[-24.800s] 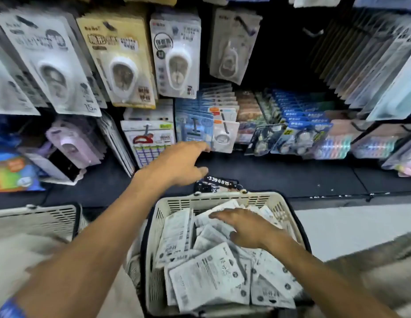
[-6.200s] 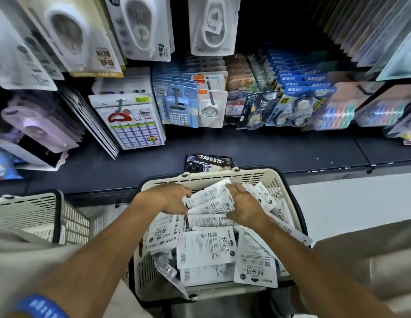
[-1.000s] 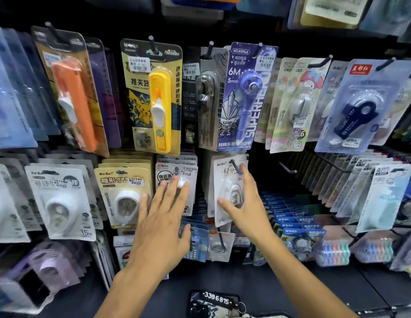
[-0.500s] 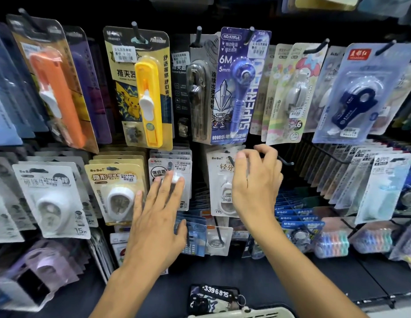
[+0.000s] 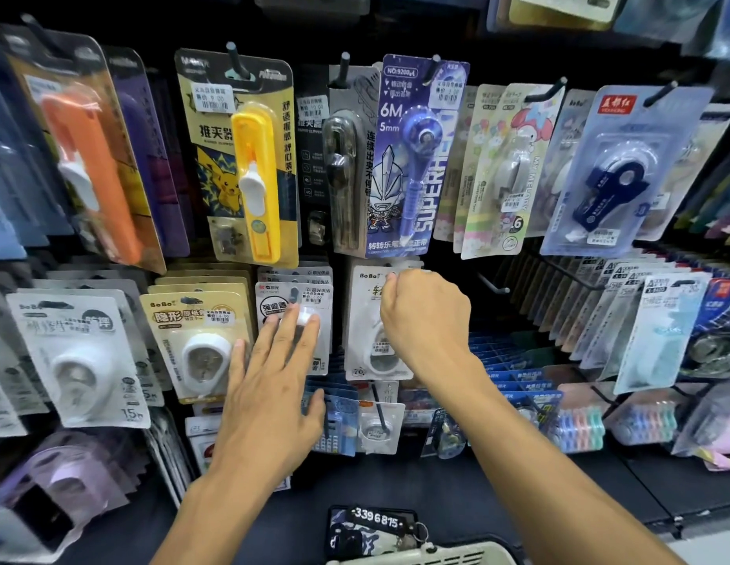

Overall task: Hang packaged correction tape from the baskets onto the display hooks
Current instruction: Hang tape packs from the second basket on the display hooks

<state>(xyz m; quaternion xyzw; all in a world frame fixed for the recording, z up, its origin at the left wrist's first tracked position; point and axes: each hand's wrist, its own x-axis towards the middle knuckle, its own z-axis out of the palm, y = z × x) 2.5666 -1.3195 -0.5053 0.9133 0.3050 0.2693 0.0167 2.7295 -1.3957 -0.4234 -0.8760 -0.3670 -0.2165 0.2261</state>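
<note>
A white BoBo correction tape pack (image 5: pixel 365 332) hangs at the front of a hook in the middle row of the display. My right hand (image 5: pixel 426 316) is in front of its top right corner, fingers curled, thumb and fingers pinching the pack's top edge by the hook. My left hand (image 5: pixel 269 393) is spread flat, its fingertips touching the neighbouring grey-and-white tape pack (image 5: pixel 310 295). Only the cream basket's rim (image 5: pixel 428 555) shows at the bottom edge; its contents are out of view.
A bare hook (image 5: pixel 493 285) sticks out right of my right hand. Packs fill the hooks above, among them a yellow clipper pack (image 5: pixel 249 165) and a blue pen-type tape (image 5: pixel 416 157). A numbered key tag (image 5: pixel 375 524) lies on the dark shelf below.
My right hand went from lying flat on the white pack to curling at its top by the hook. The left hand stayed spread on the neighbouring pack. The view tilted slightly down.
</note>
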